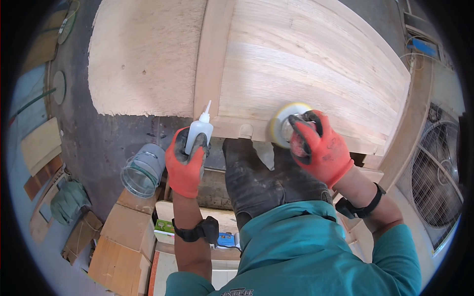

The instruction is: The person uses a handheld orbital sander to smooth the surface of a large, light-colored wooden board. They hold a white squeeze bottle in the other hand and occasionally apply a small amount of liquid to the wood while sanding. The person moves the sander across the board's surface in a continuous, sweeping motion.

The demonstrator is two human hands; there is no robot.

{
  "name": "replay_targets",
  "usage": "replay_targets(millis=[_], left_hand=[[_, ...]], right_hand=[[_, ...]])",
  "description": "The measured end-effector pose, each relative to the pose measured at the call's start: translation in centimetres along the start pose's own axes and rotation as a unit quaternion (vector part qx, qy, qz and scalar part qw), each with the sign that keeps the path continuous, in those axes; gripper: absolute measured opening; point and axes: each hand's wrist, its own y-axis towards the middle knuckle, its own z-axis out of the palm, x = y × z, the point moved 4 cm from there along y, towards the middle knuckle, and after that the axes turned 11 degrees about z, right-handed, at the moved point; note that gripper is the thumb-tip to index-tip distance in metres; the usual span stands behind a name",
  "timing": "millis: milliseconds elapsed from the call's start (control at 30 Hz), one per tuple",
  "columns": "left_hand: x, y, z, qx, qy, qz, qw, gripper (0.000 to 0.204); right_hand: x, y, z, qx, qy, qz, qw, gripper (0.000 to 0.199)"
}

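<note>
My left hand (186, 160), in a red glove with dark palm and fingers, is closed around a white squeeze bottle (200, 133). The bottle's thin nozzle points up over the near edge of a large wooden panel (306, 74). My right hand (323, 150), gloved alike, is closed on a round tool with a pale, yellow-edged disc (279, 126). Its disc is tilted and slightly blurred at the panel's near edge; whether it touches the wood I cannot tell. My fingers hide much of the tool's body. Between my hands, a small rounded notch (246, 131) shows in the panel's edge.
A rough-edged sheet (143, 59) adjoins the panel's crosspiece at left. A clear-rimmed bucket (143, 170) stands left of my left hand, beside wooden boxes (116, 266). At right is a large caged fan (437, 172). Green and blue small boxes (227, 240) lie near my left forearm.
</note>
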Motion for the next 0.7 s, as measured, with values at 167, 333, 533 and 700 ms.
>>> replay_targets(millis=[167,333,533,700], left_hand=[[-0.5,0.5,-1.0,0.002,0.015,0.035,0.999,0.036],[-0.6,0.3,-2.6,-0.015,0.02,0.03,0.999,0.035],[0.7,0.7,-4.9,-0.042,0.059,-0.007,0.997,0.033],[1.4,1.4,-5.3,-0.03,0.071,-0.003,0.997,0.034]], right_hand=[[4.4,2.4,0.9,-0.003,-0.009,-0.032,0.999,0.071],[3.5,1.7,1.0,-0.005,0.016,-0.014,1.0,0.071],[-0.7,-0.9,0.9,-0.039,0.023,0.039,0.998,0.075],[-3.5,-1.5,-0.3,-0.087,0.036,0.068,0.993,0.079]])
